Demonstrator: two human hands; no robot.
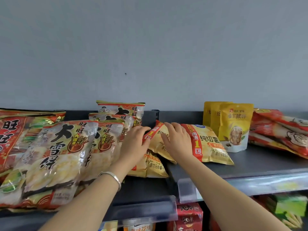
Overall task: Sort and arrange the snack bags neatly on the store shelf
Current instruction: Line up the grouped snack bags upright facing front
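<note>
Yellow potato chip bags with red bands lie mid-shelf. My left hand grips the left edge of the middle chip bag, fingers curled over its red band. My right hand lies on the same bag with fingers spread over its top. A second chip bag lies flat to the right, and a third sits lower, partly under the held one. Large rice cracker bags stand in rows on the left.
Yellow stand-up nut pouches stand at the back right. Red snack bags are piled at the far right. The dark shelf has a clear price rail along its front. More goods sit on the lower shelf.
</note>
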